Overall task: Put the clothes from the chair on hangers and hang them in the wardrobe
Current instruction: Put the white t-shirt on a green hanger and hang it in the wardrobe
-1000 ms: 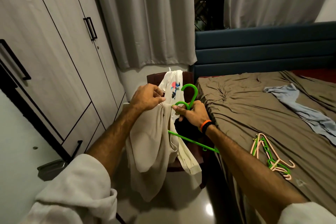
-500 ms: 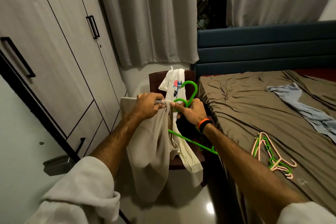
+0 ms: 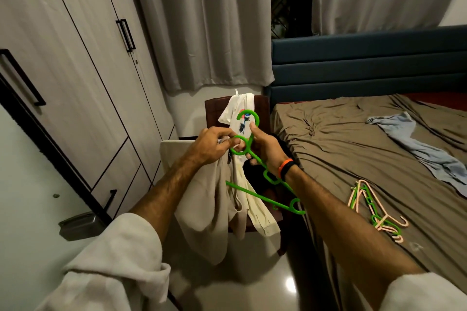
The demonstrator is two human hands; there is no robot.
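Left hand (image 3: pixel 212 145): pinching top of cream garment (image 3: pixel 214 207), over chair (image 3: pixel 262 108).
Right hand (image 3: pixel 265 149): curled round green hanger (image 3: pixel 249 151) neck, hook up, bar slanting down-right.
Garment: left of hanger, maybe touching.
Wardrobe (image 3: pixel 75 58): far left, doors closed.

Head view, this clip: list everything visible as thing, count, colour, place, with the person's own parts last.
green hanger: 1, bright green, held in front of the chair
beige garment: 1, cream, hanging from the left hand
white printed shirt: 1, white with a print, draped over the chair back
chair: 1, dark brown, between wardrobe and bed
wardrobe: 1, pale wood grain with black handles, left, doors closed
spare hangers: a pile, pink and green, on the bed
blue cloth: 1, light blue, on the bed
bed: 1, brown sheet, blue headboard, right
curtains: grey, back wall
left hand: grips the garment
right hand: holds the hanger's neck; orange and black wristband
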